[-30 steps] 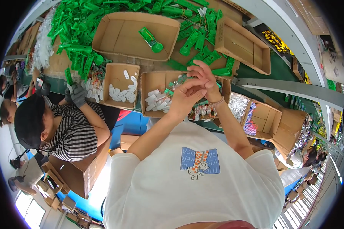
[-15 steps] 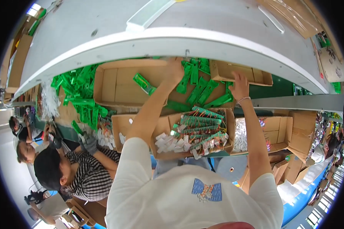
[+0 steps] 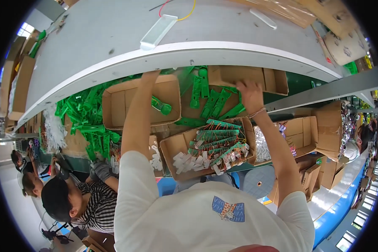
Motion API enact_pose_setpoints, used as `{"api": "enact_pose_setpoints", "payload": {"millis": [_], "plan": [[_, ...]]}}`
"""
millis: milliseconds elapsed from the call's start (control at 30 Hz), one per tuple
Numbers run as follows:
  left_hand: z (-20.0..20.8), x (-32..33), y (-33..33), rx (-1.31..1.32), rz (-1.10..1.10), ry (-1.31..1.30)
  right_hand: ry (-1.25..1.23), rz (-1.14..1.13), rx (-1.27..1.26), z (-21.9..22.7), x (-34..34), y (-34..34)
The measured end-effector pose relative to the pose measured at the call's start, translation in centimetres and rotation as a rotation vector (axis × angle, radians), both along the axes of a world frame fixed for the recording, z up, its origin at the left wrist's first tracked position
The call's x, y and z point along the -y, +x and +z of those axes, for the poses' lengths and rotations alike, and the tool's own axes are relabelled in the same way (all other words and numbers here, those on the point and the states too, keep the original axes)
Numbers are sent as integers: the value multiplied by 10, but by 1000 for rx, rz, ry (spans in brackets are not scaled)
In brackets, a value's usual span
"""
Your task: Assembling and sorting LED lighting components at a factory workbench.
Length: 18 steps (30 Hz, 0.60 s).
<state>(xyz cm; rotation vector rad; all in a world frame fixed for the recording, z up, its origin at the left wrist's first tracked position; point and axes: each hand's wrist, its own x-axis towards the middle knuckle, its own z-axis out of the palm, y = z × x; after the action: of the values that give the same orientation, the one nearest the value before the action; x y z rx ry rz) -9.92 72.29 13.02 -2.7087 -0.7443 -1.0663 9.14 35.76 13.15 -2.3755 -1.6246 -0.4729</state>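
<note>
My left hand (image 3: 152,74) reaches in under the shelf's front edge, above the open cardboard tray at the left; its fingers are hidden. One green plastic housing (image 3: 161,106) with a round end lies inside that tray (image 3: 126,122). My right hand (image 3: 251,96) has its fingers bent over the near wall of a second cardboard box (image 3: 278,80), at the back right. Between the two boxes lie several long green plastic housings (image 3: 214,104). Closer to me, a carton (image 3: 172,147) holds green circuit strips (image 3: 218,135) with wires and white pieces (image 3: 191,163).
A grey shelf (image 3: 222,47) crosses above the bench, carrying a clear plastic tray (image 3: 159,31). Green parts (image 3: 88,101) are heaped at the left. Cartons (image 3: 300,134) stand at the right. A co-worker in a striped shirt (image 3: 98,206) works at my left, wearing grey gloves.
My left hand has moved left and under the shelf, its fingers passing out of sight. The box at my right hand has shifted left over some green housings. The view has shifted slightly.
</note>
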Motion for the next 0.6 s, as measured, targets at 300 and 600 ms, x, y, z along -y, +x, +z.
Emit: {"api": "enact_pose_setpoints", "payload": {"millis": [300,600], "plan": [[111,197,-145,879,-144,-1471,-131,511,-542,-69,-29,-102],[109,370,-185,814,131,-1616,415,560,-1404,101,57,-167]]}}
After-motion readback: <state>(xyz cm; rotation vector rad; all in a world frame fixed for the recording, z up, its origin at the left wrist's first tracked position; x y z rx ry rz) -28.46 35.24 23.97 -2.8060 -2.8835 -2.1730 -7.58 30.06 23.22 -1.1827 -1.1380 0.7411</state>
